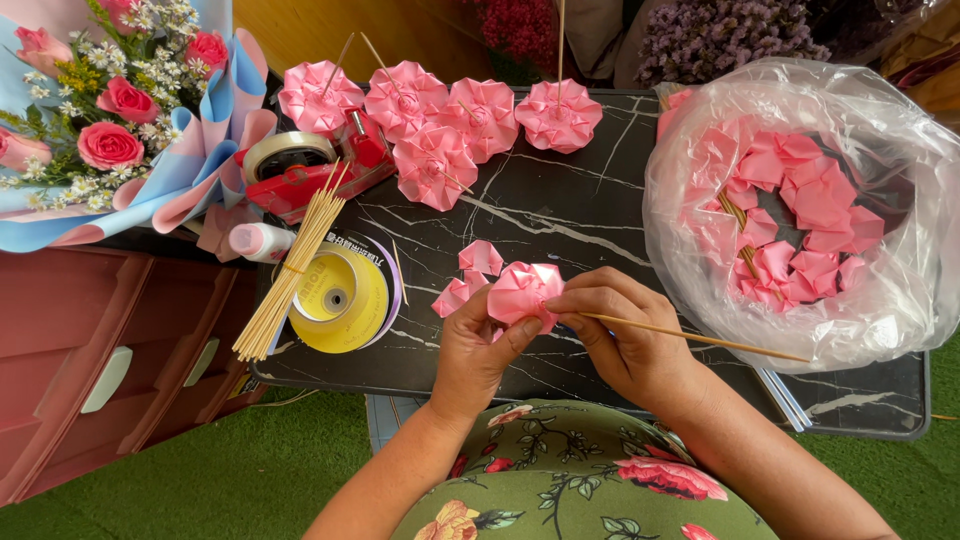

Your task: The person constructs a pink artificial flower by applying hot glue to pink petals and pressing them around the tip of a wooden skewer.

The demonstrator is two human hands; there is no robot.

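At table centre, left hand (478, 345) pinches a pink ribbon flower (523, 290) w/ thumb & fingers. Right hand (622, 335) at its 3 o'clock, fingers pressed on a thin wooden stick (700, 338) running to 4 o'clock. Loose pink petals (470, 275) at flower's 10; clear bag of petals (800, 200) at 2; yellow ribbon spool (340, 298) at 9.

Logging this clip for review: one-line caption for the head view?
Both hands, left hand and right hand, hold a pink ribbon flower on a wooden stick over a black marble table.
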